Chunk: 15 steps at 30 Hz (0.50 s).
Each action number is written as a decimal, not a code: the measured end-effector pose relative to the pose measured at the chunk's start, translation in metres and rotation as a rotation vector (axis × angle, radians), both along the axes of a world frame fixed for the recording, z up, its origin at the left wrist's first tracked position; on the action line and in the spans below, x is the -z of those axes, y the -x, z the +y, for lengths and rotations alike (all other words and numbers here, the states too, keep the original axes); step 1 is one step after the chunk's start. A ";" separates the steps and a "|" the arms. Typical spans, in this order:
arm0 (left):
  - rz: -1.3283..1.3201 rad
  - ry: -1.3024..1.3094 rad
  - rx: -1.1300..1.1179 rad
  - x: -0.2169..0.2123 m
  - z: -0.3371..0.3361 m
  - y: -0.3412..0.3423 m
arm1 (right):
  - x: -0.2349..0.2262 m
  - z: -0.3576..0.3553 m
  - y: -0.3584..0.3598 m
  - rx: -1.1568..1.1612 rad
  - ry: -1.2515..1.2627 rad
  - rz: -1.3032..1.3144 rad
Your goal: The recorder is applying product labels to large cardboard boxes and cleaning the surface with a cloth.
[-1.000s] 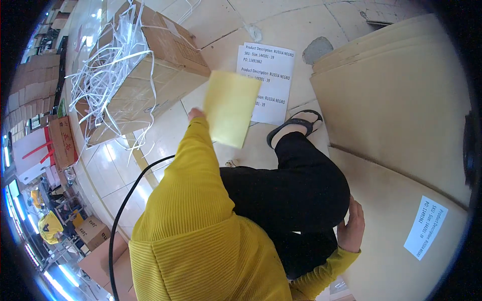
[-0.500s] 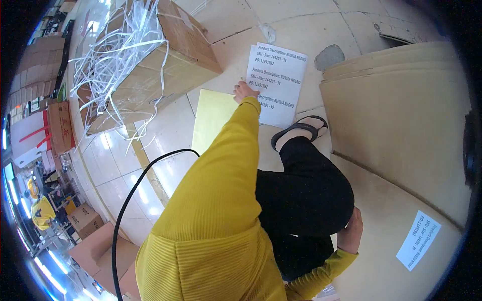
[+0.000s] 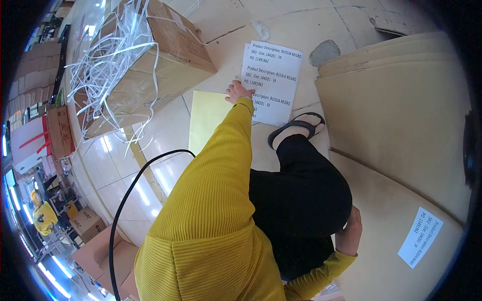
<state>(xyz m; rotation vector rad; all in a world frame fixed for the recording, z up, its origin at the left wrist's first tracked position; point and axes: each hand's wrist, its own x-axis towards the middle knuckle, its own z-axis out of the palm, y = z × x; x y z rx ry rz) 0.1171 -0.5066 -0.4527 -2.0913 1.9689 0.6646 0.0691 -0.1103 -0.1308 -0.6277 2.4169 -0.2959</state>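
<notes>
My left hand [image 3: 239,92] reaches out over the floor, its fingers spread at the left edge of a small stack of white printed label sheets [image 3: 273,75]. A plain yellow sheet [image 3: 206,118] lies just left of the stack, partly beneath my hand and sleeve. My right hand [image 3: 350,233] rests against my bent knee in black trousers, with its fingertips hidden. Below and right of it lies a flat brown cardboard piece [image 3: 371,200] bearing a white label [image 3: 420,237].
An open carton [image 3: 170,75] spilling white plastic strapping [image 3: 113,65] stands at the upper left. Folded cardboard [image 3: 391,100] is stacked on the right. A black cable [image 3: 131,195] curves past my left sleeve. My sandalled foot [image 3: 301,125] is beside the label sheets.
The fingers of my left hand have spread a little at the edge of the label sheets. My right hand stays at the knee. The whole view has shifted slightly.
</notes>
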 end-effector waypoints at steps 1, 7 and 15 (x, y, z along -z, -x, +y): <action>-0.005 0.000 -0.001 -0.001 0.001 0.000 | 0.000 0.000 0.000 0.010 -0.006 -0.022; -0.079 0.131 0.089 -0.001 0.008 0.001 | 0.000 -0.001 -0.001 0.030 -0.040 -0.023; 0.162 0.079 0.173 0.022 -0.016 -0.015 | -0.012 -0.016 0.000 -0.016 0.026 0.106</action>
